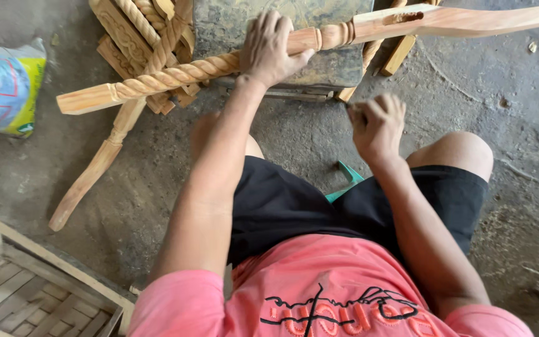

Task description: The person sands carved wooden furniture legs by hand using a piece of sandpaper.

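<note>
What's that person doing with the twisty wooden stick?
A person sits low over a dusty floor. Their left hand presses down on a rope-twist carved wooden post that lies across a dark block. Their right hand is curled closed just in front of the block; what it holds is too hidden to tell. More carved wooden pieces are piled behind, and a plastic sack sits to the left.

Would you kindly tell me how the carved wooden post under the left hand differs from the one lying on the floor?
The twisted pale wooden post under the left hand lies raised across a dark worn block; the second wooden post rests slanted on the grey floor, untouched. The first runs nearly level, the second diagonally. Both share rope-twist carving and pale wood.
</note>
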